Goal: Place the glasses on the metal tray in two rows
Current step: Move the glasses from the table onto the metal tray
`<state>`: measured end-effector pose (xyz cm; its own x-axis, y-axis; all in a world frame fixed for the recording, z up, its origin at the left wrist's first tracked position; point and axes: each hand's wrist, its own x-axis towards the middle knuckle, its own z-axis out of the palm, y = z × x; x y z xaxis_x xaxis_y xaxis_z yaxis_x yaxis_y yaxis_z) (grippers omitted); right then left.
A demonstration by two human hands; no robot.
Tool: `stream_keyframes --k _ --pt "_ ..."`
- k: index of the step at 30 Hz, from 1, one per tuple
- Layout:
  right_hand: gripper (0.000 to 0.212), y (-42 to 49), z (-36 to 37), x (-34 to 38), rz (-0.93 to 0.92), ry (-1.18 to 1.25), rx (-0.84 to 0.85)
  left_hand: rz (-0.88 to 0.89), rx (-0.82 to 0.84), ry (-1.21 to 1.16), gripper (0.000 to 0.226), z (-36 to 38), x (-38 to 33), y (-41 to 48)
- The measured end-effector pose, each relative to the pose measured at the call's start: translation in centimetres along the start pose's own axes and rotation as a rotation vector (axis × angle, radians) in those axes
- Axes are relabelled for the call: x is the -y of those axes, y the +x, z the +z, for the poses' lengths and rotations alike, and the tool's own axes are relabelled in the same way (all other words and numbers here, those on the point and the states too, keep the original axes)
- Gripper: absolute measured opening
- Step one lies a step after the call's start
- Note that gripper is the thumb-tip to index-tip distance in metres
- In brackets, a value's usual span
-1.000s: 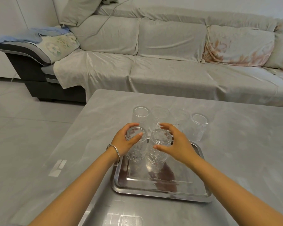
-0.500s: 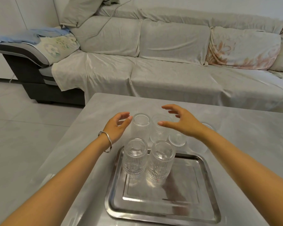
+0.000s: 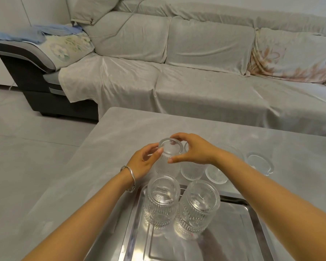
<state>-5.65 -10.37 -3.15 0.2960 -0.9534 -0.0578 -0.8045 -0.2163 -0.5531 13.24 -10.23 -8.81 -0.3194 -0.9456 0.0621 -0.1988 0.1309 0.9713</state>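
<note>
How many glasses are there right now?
6: two on the tray, at and; four on the table behind, at and.

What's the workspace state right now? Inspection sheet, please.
Surface: grey table, glossy.
Job's things: metal tray at the near edge; two glasses upright on it, side by side. Four more glasses on the table behind it; the left one is in hand.
Clutter: nothing seen.
Grips: left hand and right hand both around that left glass.
Cables: thin cord on the sofa back.
Surroundings: covered sofa, tiled floor.
</note>
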Motion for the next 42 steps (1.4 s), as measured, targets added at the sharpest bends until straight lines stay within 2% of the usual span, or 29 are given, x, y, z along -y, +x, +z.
stream_keyframes --k 4,10,16,23,27,30,34,38,42 --pt "0.076 -0.7 -0.2 0.5 -0.043 0.046 -0.070 0.051 -0.029 -0.032 0.019 0.1 -1.0 -0.3" --pt "0.075 -3.2 -3.0 3.4 -0.089 0.255 -0.193 0.162 -0.060 -0.079 0.025 -0.5 -6.0 -1.1" --pt "0.068 -7.7 -6.7 5.8 -0.121 0.519 -0.275 0.284 0.000 -0.090 0.044 0.4 -11.9 -3.4" --pt "0.063 -13.4 -8.6 4.9 -0.089 0.551 -0.339 0.319 0.111 -0.059 0.034 3.7 -14.0 -5.6" --pt "0.063 -16.6 -8.5 2.9 -0.027 0.546 -0.410 0.195 0.182 0.148 0.048 5.5 -11.9 -6.6" --pt "0.070 -18.3 -7.7 1.1 0.040 0.565 -0.465 0.121 0.230 0.466 0.058 5.7 -9.5 -7.4" --pt "0.068 -19.8 -6.0 -1.0 0.097 0.574 -0.466 0.118 0.269 0.838 0.080 5.1 -8.1 -7.5" --pt "0.080 -20.3 -3.6 -2.7 0.169 0.561 -0.426 0.098 0.274 0.809 0.080 5.1 -7.4 -7.4" --pt "0.082 -20.3 -1.2 -3.7 0.218 0.566 -0.390 0.103 0.254 0.760 0.072 5.2 -7.0 -7.2"
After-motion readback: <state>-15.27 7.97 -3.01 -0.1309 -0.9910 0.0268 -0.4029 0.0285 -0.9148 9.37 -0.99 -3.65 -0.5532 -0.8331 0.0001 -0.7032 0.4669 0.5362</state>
